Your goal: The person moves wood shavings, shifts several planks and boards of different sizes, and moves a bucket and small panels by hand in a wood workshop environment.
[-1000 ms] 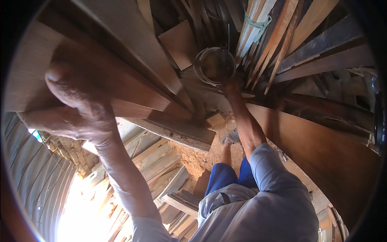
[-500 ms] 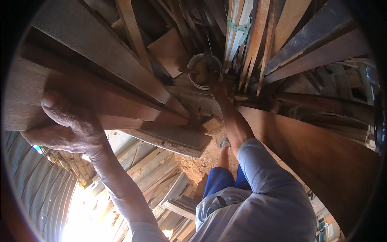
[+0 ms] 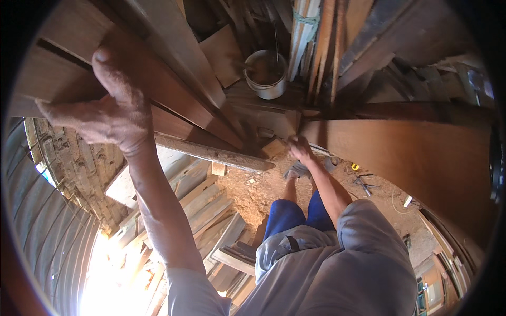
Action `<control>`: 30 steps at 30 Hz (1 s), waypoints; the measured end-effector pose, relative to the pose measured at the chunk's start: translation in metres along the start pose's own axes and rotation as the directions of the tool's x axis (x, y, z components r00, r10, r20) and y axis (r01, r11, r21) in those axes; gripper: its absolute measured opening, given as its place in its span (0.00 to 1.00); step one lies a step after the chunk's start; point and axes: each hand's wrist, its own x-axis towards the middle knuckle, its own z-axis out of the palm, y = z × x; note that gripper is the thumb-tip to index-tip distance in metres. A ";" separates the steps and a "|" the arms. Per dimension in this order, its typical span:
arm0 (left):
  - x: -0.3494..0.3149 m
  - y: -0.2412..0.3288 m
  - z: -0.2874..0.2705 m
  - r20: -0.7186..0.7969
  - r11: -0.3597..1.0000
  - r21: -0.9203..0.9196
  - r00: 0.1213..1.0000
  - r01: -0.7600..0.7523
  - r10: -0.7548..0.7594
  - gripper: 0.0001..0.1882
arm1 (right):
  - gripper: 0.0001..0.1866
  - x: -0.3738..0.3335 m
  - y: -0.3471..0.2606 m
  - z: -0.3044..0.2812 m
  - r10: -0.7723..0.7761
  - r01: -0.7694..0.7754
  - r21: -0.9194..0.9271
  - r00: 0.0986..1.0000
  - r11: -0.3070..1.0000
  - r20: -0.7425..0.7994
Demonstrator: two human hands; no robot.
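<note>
A view from a person's head looks down along their own arms into a crowded stack of timber. The left hand (image 3: 108, 108) is raised at the upper left, its fingers curled over the edge of a long brown plank (image 3: 174, 100) that slopes down toward the middle of the scene; the hand grips this plank, thumb spread out to the side. The right hand (image 3: 299, 149) reaches forward and lower, near the centre, resting against the lower ends of the stacked boards beside a small wood block (image 3: 274, 148); whether its fingers are closed on anything cannot be told. Above it, among upright planks and slats, sits a round metal bucket (image 3: 266, 73). A broad sheet of brown board (image 3: 421, 168) fills the right side. Below the hands, blue trousers (image 3: 287, 216) and a grey shirt (image 3: 342, 263) are visible, over sandy ground (image 3: 253, 192) scattered with scraps. At the lower left lie more loose boards (image 3: 205, 205), and a curved corrugated metal wall (image 3: 47, 231) runs beside bright sunlight.
</note>
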 end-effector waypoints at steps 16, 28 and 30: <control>0.000 0.023 -0.015 0.080 0.990 -0.030 0.988 0.138 -0.135 0.58 | 0.13 -0.157 0.201 -0.118 -0.430 0.137 -0.730 0.873 0.669 -0.230; 0.004 0.024 -0.013 -0.030 0.999 -0.035 0.999 0.040 -0.041 0.55 | 0.16 -0.200 0.300 -0.097 -0.138 -0.166 -0.625 0.902 0.763 -0.408; 0.000 0.021 -0.011 -0.025 0.999 -0.020 0.999 0.036 -0.037 0.56 | 0.16 -0.203 0.304 -0.088 -0.350 0.035 -0.568 0.819 0.823 -0.455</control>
